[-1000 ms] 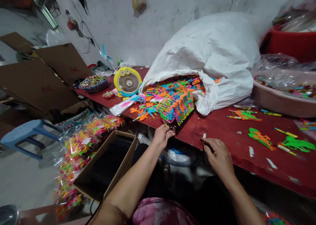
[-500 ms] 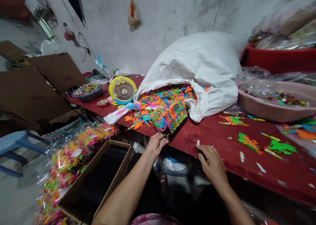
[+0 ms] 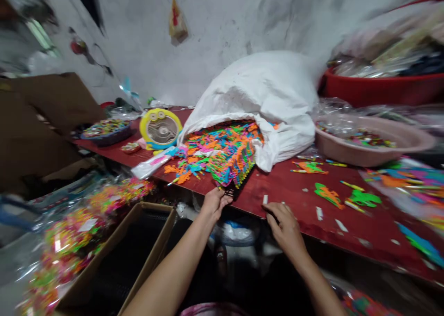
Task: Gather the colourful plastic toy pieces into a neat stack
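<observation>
My left hand [image 3: 214,204] pinches the near corner of a black openwork plastic rack [image 3: 230,193] at the table's front edge. Rows of small bright plastic toys [image 3: 232,165] stand packed in the rack, with yellow ends along one side. Behind it, a heap of loose orange, blue, pink and green toys [image 3: 222,138] spills from a large white sack [image 3: 274,94]. My right hand [image 3: 286,228] rests at the table edge, its fingers bent and apart with nothing visible in them. By its fingertips lies a small white strip [image 3: 265,199].
On the red table [image 3: 287,186] lie loose toys [image 3: 329,195], with a pink basin [image 3: 374,149] farther right. A yellow fan [image 3: 161,128] and a dark basin [image 3: 107,133] stand left. Below are a cardboard box [image 3: 169,219] of black racks and bagged toys [image 3: 83,219].
The view has turned a little to the right, so things sit farther left in it. Both hands keep nearly the same places at the table edge.
</observation>
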`<state>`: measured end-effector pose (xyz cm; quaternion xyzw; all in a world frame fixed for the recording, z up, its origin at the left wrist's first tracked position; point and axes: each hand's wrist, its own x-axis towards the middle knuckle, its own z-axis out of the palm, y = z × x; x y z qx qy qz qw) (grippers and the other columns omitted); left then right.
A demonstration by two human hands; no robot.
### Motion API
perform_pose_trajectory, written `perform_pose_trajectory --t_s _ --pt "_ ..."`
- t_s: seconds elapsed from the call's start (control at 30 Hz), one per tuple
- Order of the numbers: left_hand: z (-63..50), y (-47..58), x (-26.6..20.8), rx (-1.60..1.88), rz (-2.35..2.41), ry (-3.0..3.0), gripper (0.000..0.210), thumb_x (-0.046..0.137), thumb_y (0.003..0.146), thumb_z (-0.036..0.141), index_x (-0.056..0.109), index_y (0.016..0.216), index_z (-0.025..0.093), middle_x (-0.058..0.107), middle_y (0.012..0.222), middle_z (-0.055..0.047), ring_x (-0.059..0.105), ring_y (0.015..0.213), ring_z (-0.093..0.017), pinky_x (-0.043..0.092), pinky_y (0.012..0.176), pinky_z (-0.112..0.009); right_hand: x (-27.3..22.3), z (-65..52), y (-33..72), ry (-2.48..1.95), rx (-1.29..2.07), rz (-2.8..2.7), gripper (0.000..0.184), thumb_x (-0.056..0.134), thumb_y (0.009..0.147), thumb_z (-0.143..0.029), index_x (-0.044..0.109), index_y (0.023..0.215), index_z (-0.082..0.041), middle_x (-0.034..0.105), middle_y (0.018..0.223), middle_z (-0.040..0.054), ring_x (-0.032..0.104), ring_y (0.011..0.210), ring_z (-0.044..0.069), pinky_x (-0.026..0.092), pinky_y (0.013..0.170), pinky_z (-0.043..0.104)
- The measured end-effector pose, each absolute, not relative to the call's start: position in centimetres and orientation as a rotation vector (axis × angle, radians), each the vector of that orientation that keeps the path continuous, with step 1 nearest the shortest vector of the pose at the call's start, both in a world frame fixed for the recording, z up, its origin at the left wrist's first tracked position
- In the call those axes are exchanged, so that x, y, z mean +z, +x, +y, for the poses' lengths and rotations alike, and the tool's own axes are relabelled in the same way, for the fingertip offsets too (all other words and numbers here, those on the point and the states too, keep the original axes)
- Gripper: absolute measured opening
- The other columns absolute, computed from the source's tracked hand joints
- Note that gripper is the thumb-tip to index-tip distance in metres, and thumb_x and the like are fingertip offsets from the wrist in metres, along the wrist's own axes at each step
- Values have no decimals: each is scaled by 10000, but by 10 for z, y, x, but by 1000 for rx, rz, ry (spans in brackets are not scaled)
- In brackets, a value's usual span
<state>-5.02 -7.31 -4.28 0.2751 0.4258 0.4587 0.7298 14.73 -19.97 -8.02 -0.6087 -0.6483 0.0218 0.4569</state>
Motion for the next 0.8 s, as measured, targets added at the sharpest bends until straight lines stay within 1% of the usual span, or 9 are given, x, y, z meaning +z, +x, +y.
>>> perform_pose_trajectory --t_s 0.07,0.13,0.27,0.37,0.47,0.57,0.63,0.7,0.8 --pt "-77 -45 -42 1012 938 604 76 545 832 24 601 831 75 685 691 -69 636 514 -104 557 526 -198 -74 -208 156 -1503 113 -1527 241 452 937 -246 656 1059 -210 660 1028 79 601 980 210 473 896 367" --pt "-79 -41 -43 1007 933 601 74 548 834 26 600 835 78 687 689 -63 637 510 -101 561 524 -195 -68 -218 175 -1566 102 -1446 253 449 936 -256 655 1071 -201 657 1037 87 605 989 206 479 875 342" --pt "-81 -38 -43 989 932 596 73 560 824 26 603 839 83 695 688 -65 652 522 -115 570 520 -207 -53 -241 234 -1818 -120 -1318 273 470 907 -293 662 1064 -180 649 1016 93 601 960 221 467 867 352" --pt "-82 -33 -42 984 947 589 103 529 827 9 598 826 86 695 679 -65 654 517 -116 568 515 -205 -43 -249 273 -2077 -321 -1260 299 456 902 -318 673 1043 -168 640 970 95 594 909 230 466 810 342" --pt "-83 -28 -40 984 945 587 108 518 840 17 597 823 89 693 672 -65 652 517 -118 569 518 -209 -32 -245 292 -2353 -438 -1292 324 425 924 -330 669 1067 -172 639 1006 111 597 925 239 455 765 326" --pt "-84 -25 -39 982 933 588 107 515 845 22 599 834 87 692 674 -66 646 513 -115 570 528 -212 -23 -233 297 -2619 -391 -1402 299 429 924 -301 672 1034 -165 645 984 128 613 920 253 441 734 322" --pt "-84 -26 -38 980 928 588 104 515 847 27 601 840 86 694 682 -71 649 520 -117 569 532 -213 -20 -223 297 -2713 -339 -1479 275 429 913 -258 671 995 -155 648 951 134 626 901 257 433 719 323" --pt "-83 -27 -38 980 928 587 88 529 843 38 604 838 82 697 692 -83 656 532 -125 570 537 -221 -22 -214 295 -2722 -310 -1556 271 416 911 -238 667 974 -156 653 944 138 635 889 259 426 702 327" --pt "-81 -28 -40 980 929 583 80 542 822 36 610 824 78 699 693 -95 656 529 -136 573 544 -240 -27 -205 283 -2631 -229 -1654 285 414 919 -281 660 1003 -165 670 972 137 646 874 263 423 679 331"
